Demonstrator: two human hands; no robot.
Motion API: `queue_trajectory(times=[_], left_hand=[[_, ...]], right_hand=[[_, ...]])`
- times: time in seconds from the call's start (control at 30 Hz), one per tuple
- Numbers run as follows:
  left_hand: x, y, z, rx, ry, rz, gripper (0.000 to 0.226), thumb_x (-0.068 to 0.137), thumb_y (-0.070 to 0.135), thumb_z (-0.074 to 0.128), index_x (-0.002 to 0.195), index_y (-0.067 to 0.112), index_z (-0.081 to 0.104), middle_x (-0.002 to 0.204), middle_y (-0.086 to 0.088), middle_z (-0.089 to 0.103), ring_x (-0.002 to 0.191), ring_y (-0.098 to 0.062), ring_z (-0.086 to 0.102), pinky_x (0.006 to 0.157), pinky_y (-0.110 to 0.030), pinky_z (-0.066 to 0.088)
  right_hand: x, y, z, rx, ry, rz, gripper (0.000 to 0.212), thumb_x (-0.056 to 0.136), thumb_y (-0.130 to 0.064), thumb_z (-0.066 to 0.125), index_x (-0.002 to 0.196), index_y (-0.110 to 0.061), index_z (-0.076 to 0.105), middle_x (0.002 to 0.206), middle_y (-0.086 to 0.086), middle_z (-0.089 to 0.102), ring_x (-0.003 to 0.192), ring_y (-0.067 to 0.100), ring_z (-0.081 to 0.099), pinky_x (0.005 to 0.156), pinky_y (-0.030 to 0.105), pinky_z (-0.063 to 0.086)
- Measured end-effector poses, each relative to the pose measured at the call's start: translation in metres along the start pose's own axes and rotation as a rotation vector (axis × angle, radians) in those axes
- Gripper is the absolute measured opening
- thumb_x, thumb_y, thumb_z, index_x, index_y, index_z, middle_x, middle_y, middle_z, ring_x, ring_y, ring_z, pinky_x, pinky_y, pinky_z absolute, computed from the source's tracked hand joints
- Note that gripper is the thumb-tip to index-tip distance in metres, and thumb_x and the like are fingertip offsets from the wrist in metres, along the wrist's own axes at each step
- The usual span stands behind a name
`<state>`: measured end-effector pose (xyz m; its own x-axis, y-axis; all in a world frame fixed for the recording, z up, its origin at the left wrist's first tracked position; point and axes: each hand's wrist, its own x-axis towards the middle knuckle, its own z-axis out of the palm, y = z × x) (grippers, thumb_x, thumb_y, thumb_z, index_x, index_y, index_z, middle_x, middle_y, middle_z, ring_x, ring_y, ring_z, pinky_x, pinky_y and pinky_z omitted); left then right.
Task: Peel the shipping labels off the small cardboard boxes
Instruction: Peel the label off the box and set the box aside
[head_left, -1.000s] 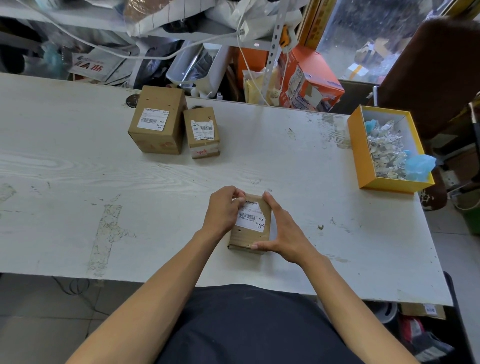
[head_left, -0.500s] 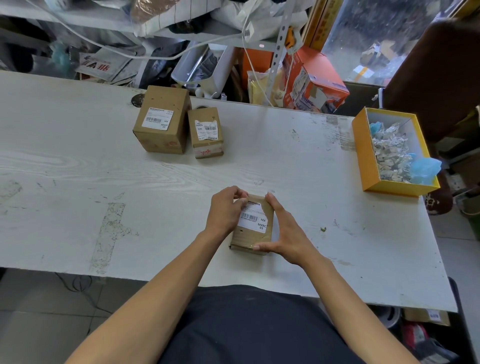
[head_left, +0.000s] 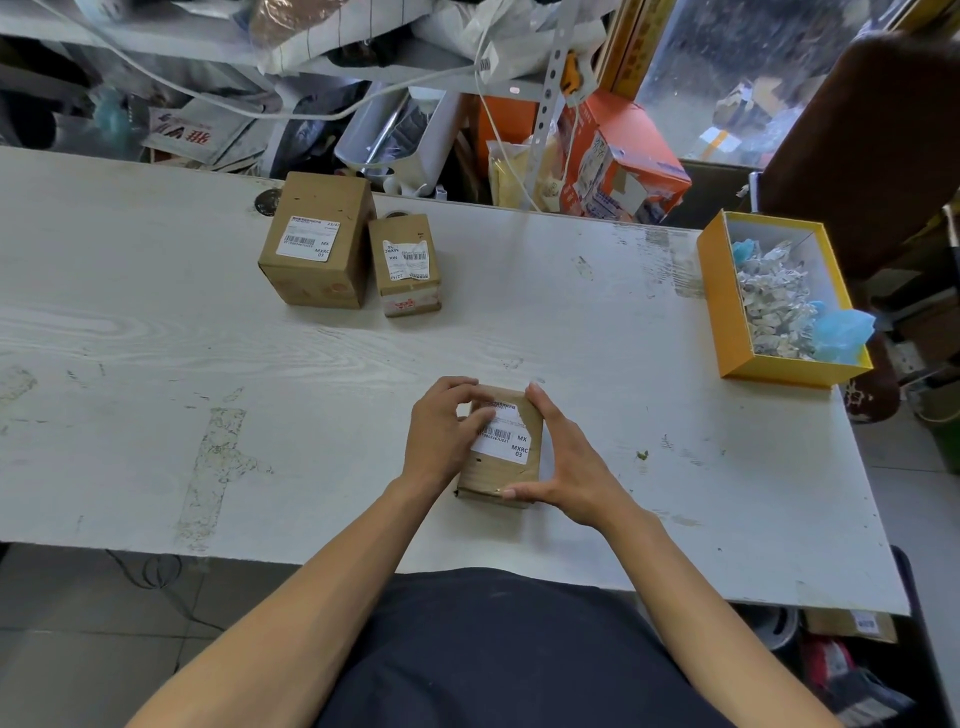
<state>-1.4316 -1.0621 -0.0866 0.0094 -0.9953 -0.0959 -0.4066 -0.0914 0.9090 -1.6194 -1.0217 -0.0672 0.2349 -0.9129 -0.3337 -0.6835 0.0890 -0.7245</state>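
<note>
Head view: small cardboard box (head_left: 501, 475) sat near table (head_left: 156, 364) front edge. Right hand (head_left: 563, 462) clamped its side, left hand (head_left: 441, 431) pinched shipping label (head_left: 501, 436) far-left corner. Peel seemingly just starting; next probably needed that corner lifted.

The white label (head_left: 503, 441) on the near box (head_left: 496, 475) reads "MX" and "MXRC 03". The larger far box (head_left: 322, 283) has a sticker (head_left: 307, 240) with the same codes. The smaller far box (head_left: 402, 228) has a torn sticker (head_left: 408, 257), upside down, with "MX" and "MXRC".

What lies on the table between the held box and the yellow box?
Head view: only bare, scuffed table and a tiny green speck between held box and yellow box.
</note>
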Motion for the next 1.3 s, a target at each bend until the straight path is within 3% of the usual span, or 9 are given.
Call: queue_trajectory(times=[0.13, 0.23, 0.4, 0.63, 0.8, 0.93, 1.1, 1.3], left_hand=[[0.005, 0.001, 0.0, 0.016, 0.004, -0.014, 0.004, 0.079, 0.015, 0.074, 0.081, 0.017, 0.071, 0.109, 0.009, 0.062, 0.1, 0.0, 0.058, 0.079, -0.024, 0.045], [0.007, 0.0, 0.001, 0.126, 0.0, 0.093, 0.003, 0.081, 0.017, 0.073, 0.081, 0.016, 0.07, 0.116, 0.009, 0.063, 0.108, -0.009, 0.057, 0.086, -0.032, 0.049], [0.002, 0.001, 0.002, 0.078, -0.017, 0.114, 0.006, 0.083, 0.015, 0.071, 0.082, 0.018, 0.065, 0.095, 0.012, 0.07, 0.096, -0.01, 0.059, 0.087, -0.037, 0.048], [0.006, 0.009, -0.001, -0.008, -0.057, -0.019, 0.006, 0.082, 0.01, 0.069, 0.078, 0.013, 0.065, 0.095, 0.01, 0.069, 0.098, -0.012, 0.063, 0.082, -0.034, 0.054], [0.012, 0.015, -0.003, 0.055, -0.07, -0.059, 0.008, 0.081, 0.009, 0.068, 0.075, 0.011, 0.065, 0.097, 0.007, 0.071, 0.094, -0.008, 0.064, 0.077, -0.015, 0.044], [0.013, 0.017, -0.003, 0.063, -0.07, -0.074, 0.008, 0.082, 0.009, 0.068, 0.075, 0.012, 0.065, 0.098, 0.005, 0.072, 0.093, -0.009, 0.064, 0.077, -0.017, 0.046], [0.013, 0.019, -0.003, 0.053, -0.061, -0.082, 0.008, 0.082, 0.009, 0.068, 0.075, 0.011, 0.066, 0.095, 0.007, 0.071, 0.09, -0.005, 0.063, 0.07, -0.006, 0.041], [0.014, 0.018, -0.002, 0.046, -0.062, -0.096, 0.007, 0.082, 0.008, 0.067, 0.075, 0.01, 0.067, 0.095, 0.007, 0.071, 0.091, -0.007, 0.064, 0.075, -0.017, 0.044]], right_hand=[[0.0, 0.0, 0.0, 0.01, 0.001, 0.009, 0.128, 0.06, -0.052, 0.089, 0.153, -0.045, 0.002, 0.156, -0.015, 0.023, 0.138, 0.01, 0.028, 0.11, 0.029, 0.03], [-0.001, 0.0, 0.0, -0.003, 0.004, 0.005, 0.127, 0.061, -0.052, 0.088, 0.153, -0.044, 0.001, 0.157, -0.015, 0.022, 0.138, 0.011, 0.028, 0.111, 0.032, 0.031], [-0.001, 0.0, 0.0, 0.002, 0.005, 0.007, 0.128, 0.06, -0.052, 0.089, 0.153, -0.046, 0.001, 0.156, -0.015, 0.024, 0.137, 0.011, 0.029, 0.111, 0.032, 0.032], [0.0, -0.001, 0.0, 0.017, 0.002, 0.009, 0.127, 0.061, -0.051, 0.089, 0.153, -0.045, 0.002, 0.156, -0.017, 0.023, 0.138, 0.009, 0.027, 0.11, 0.029, 0.03], [0.0, -0.001, 0.0, 0.017, 0.0, 0.016, 0.128, 0.06, -0.051, 0.089, 0.153, -0.045, 0.002, 0.156, -0.015, 0.024, 0.138, 0.011, 0.028, 0.109, 0.028, 0.029], [0.0, -0.001, -0.001, 0.016, 0.0, 0.023, 0.128, 0.061, -0.05, 0.089, 0.154, -0.044, 0.002, 0.155, -0.013, 0.026, 0.138, 0.012, 0.028, 0.109, 0.03, 0.03], [0.0, -0.001, -0.001, 0.015, -0.003, 0.026, 0.127, 0.061, -0.05, 0.089, 0.154, -0.044, 0.002, 0.156, -0.013, 0.025, 0.138, 0.011, 0.028, 0.11, 0.031, 0.03], [0.0, 0.001, 0.0, 0.028, -0.003, 0.033, 0.127, 0.06, -0.05, 0.089, 0.152, -0.047, 0.001, 0.154, -0.014, 0.027, 0.137, 0.01, 0.029, 0.109, 0.03, 0.031]])
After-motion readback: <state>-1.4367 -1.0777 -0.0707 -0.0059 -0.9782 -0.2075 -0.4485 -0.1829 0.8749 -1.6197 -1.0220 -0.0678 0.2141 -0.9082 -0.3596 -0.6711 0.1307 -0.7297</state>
